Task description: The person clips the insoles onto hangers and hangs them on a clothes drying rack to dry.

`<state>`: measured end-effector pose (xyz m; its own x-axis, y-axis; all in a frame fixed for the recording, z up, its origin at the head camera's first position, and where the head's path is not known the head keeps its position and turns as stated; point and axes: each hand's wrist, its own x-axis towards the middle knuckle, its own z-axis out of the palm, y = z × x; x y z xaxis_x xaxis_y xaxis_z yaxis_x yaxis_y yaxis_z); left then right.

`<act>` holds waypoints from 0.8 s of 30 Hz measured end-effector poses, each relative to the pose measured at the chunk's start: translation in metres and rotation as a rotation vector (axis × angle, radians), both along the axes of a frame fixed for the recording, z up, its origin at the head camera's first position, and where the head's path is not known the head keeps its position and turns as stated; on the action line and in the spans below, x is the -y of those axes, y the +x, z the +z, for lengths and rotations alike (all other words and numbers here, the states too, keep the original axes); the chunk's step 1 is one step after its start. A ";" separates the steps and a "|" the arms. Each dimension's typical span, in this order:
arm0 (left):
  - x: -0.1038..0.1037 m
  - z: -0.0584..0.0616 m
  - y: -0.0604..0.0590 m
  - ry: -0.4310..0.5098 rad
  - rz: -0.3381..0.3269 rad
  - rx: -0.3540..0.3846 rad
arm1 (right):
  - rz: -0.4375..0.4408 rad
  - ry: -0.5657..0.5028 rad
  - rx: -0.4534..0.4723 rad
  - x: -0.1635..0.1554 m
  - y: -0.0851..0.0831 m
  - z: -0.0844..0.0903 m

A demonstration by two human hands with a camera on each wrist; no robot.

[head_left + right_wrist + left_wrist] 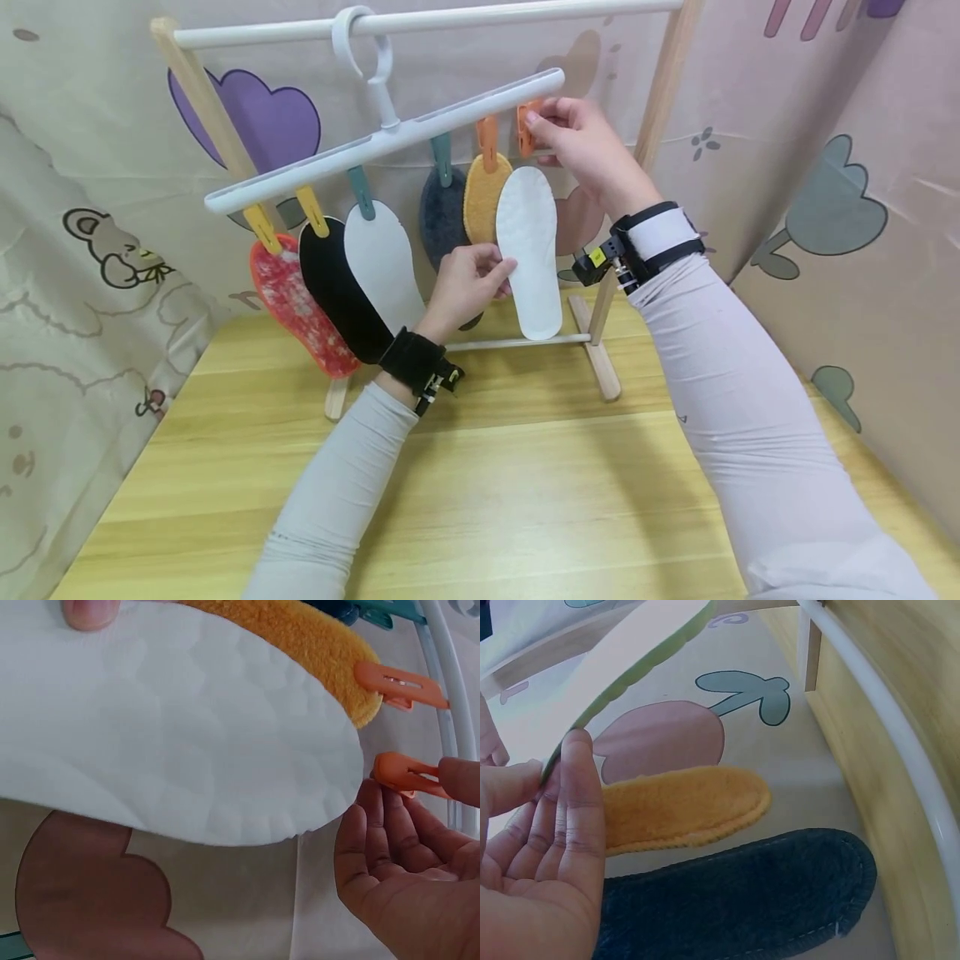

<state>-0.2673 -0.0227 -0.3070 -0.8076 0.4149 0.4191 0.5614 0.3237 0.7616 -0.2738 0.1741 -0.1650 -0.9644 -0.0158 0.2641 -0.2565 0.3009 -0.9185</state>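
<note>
Left hand (467, 279) pinching white insole (528, 250) mid-edge, lifted beneath hanger (390, 137). Right hand (581, 146) fingers squeezing end orange clip (527, 129). Best to hold clip wide, slide insole tip fully between, release only once centred.

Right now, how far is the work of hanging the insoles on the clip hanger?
Five insoles already hang from clips: the red one, black one, a white one, the dark grey one and the orange fuzzy one. In hand: the left hand holds the white insole while the right hand pinches the last orange clip. Left: its top edge is not yet in that clip.
</note>
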 end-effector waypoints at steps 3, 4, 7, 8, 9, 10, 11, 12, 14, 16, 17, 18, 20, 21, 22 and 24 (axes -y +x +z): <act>0.001 -0.001 0.000 0.001 -0.004 0.001 | 0.008 -0.011 -0.002 -0.002 0.000 -0.003; 0.001 -0.002 0.000 0.002 -0.006 0.000 | 0.010 -0.016 -0.002 -0.002 0.000 -0.003; 0.002 -0.002 0.001 0.004 -0.008 -0.001 | 0.008 0.001 -0.014 -0.004 0.000 -0.006; 0.002 -0.002 0.001 0.005 -0.009 0.000 | 0.005 0.008 -0.017 -0.005 0.000 -0.006; 0.002 -0.003 0.001 0.006 -0.010 0.003 | 0.004 0.016 -0.023 -0.005 0.001 -0.007; 0.002 -0.003 0.001 0.008 -0.011 0.007 | 0.003 0.024 -0.031 -0.006 0.000 -0.008; 0.002 -0.003 0.001 0.010 -0.011 0.012 | 0.001 0.029 -0.037 -0.006 0.001 -0.008; 0.002 -0.004 0.001 0.011 -0.011 0.018 | -0.001 0.028 -0.040 -0.006 0.001 -0.008; 0.001 -0.004 0.002 0.013 -0.009 0.025 | -0.003 0.031 -0.051 -0.006 0.000 -0.009; 0.001 -0.005 0.001 0.018 -0.008 0.030 | -0.005 0.034 -0.059 -0.006 0.000 -0.009; 0.001 -0.005 0.002 0.019 -0.008 0.032 | -0.005 0.031 -0.059 -0.006 0.000 -0.009; 0.000 -0.005 0.002 0.020 -0.008 0.034 | -0.007 0.032 -0.060 -0.006 0.000 -0.010; 0.000 -0.006 0.002 0.022 -0.011 0.031 | -0.009 0.025 -0.053 -0.007 0.000 -0.010; -0.001 -0.006 0.002 0.022 -0.012 0.030 | -0.010 0.025 -0.051 -0.007 0.000 -0.010; -0.001 -0.005 0.002 0.022 -0.013 0.029 | -0.013 0.020 -0.047 -0.008 0.000 -0.010; -0.002 -0.005 0.002 0.020 -0.011 0.023 | -0.011 0.017 -0.046 -0.008 0.001 -0.010</act>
